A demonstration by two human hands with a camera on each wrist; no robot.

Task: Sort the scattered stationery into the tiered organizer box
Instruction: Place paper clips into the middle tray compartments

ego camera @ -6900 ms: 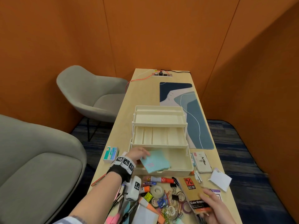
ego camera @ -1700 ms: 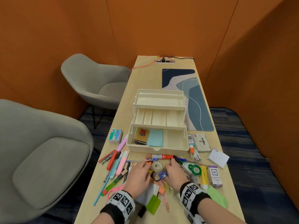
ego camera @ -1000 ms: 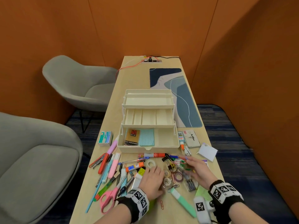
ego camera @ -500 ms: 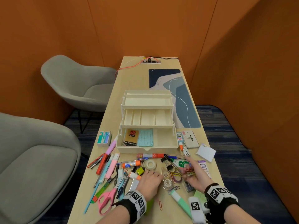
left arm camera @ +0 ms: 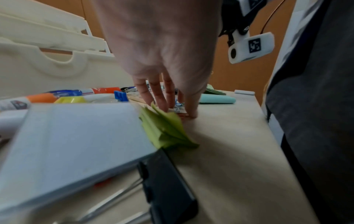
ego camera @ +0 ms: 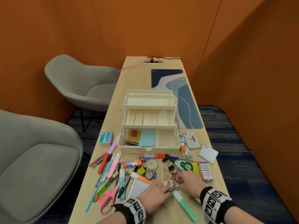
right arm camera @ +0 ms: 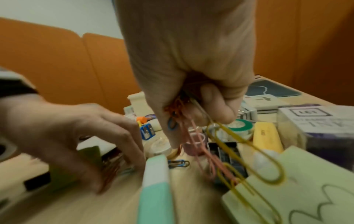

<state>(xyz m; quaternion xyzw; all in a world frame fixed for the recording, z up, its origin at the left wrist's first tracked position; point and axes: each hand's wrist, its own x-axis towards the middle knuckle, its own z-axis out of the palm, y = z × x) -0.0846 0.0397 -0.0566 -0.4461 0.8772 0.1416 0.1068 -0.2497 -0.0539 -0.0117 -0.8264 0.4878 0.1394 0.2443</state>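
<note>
The cream tiered organizer box (ego camera: 168,145) stands open mid-table, with a coin envelope packet (ego camera: 133,137) and blue index cards (ego camera: 147,137) in its bottom tier. Scattered stationery lies in front of it. My right hand (ego camera: 178,179) (right arm camera: 191,121) grips a bunch of coloured paper clips (right arm camera: 222,136), which dangle over a green notepad (right arm camera: 306,189). My left hand (ego camera: 168,189) (left arm camera: 172,109) has its fingertips down on more paper clips (right arm camera: 113,168) on the table, beside green sticky notes (left arm camera: 166,130). A clear tape dispenser (ego camera: 168,179) lies between the hands.
A mint highlighter (ego camera: 186,206) lies by the near edge. Pens, markers and pink scissors (ego camera: 107,199) spread out at the left. A stamp ink box (ego camera: 205,171), an Artline pad (ego camera: 192,140) and a white packet (ego camera: 207,153) sit at the right. Grey chairs (ego camera: 80,84) stand left of the table.
Both hands have drawn together over the clip pile near the front edge. The right hand has closed on a bunch of paper clips and the left rakes more toward it.
</note>
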